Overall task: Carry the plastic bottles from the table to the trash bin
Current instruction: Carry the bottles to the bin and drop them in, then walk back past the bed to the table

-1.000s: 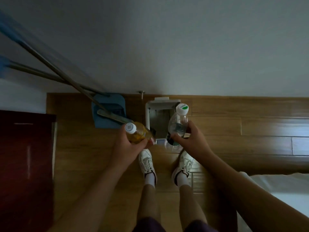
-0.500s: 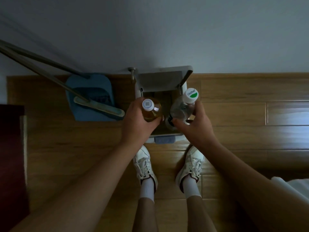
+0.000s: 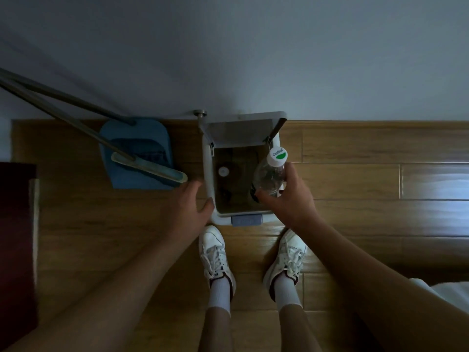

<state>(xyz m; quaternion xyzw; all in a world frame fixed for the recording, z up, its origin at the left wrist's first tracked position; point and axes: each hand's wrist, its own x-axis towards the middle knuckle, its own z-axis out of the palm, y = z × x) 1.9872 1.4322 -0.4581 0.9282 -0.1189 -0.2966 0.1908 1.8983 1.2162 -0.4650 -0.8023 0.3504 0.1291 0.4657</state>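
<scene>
A white trash bin [image 3: 208,174] stands against the wall with its lid raised, straight ahead of my feet. Inside it lies a bottle with amber liquid [image 3: 224,172], its white cap showing. My right hand [image 3: 289,199] grips a clear plastic bottle [image 3: 270,174] with a white and green cap, held over the bin's right side. My left hand [image 3: 189,207] is empty, fingers spread, just outside the bin's left front corner.
A blue dustpan [image 3: 127,158] with a broom and long metal handles leans on the wall left of the bin. A dark red cabinet [image 3: 15,237] is at far left. A white bed edge [image 3: 446,290] sits lower right. The floor is wood.
My left hand let go of the amber bottle, which now lies inside the bin, and drew back to the left. The right hand still holds the clear bottle over the bin.
</scene>
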